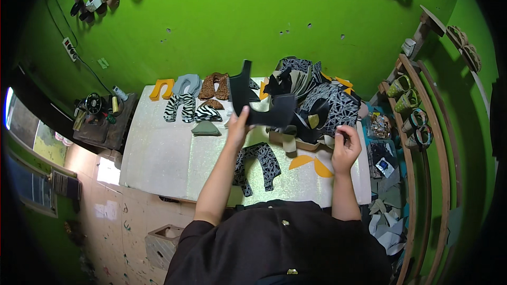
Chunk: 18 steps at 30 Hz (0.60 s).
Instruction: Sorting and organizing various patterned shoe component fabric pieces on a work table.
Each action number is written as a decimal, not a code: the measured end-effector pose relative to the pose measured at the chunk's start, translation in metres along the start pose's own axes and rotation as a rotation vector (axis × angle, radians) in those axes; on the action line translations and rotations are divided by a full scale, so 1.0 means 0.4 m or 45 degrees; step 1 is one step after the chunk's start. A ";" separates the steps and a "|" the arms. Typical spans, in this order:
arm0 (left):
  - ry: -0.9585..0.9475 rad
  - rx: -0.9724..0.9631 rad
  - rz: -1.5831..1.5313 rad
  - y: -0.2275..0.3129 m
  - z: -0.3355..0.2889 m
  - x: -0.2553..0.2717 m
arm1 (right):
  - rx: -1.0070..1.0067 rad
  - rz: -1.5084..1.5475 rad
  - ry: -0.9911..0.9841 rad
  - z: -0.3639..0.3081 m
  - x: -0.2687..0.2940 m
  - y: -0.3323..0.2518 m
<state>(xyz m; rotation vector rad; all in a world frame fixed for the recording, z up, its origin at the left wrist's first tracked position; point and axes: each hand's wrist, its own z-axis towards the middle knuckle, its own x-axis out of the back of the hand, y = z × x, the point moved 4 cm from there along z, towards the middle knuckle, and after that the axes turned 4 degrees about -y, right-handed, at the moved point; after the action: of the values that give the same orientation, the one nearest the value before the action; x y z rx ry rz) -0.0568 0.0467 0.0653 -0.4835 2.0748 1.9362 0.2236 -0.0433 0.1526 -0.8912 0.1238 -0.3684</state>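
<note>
My left hand [238, 126] grips a black U-shaped cut piece [272, 112] by its near left edge, raised above the table. It looks like leather or a similar sheet, perhaps a shoe upper. My right hand [347, 150] hovers at the right with its fingers curled in, and nothing shows in them. Beside it lies a heaped pile of black-and-white patterned pieces [330, 105], mixed with plain black ones. On the table below my left hand rests a patterned U-shaped piece [270, 166]. Two yellow cut pieces [323, 168] lie flat near my right wrist.
Along the table's [153, 163] far left sit yellow [162, 89], grey [188, 83], leopard [214, 85] and zebra [179, 107] piece stacks, plus a green stack [206, 128]. A wooden rack [425, 153] with sandals and a scrap heap [388, 216] stand right. A sewing machine [94, 104] is left.
</note>
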 end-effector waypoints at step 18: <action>-0.364 0.148 -0.125 -0.017 -0.164 0.024 | -0.746 1.021 -0.638 -0.111 -0.217 0.047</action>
<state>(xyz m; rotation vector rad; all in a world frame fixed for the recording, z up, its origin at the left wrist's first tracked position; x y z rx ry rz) -0.0604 -0.0195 0.0600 -0.2604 1.9293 1.7054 0.1366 -0.0337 0.1064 -1.3942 0.1167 0.6748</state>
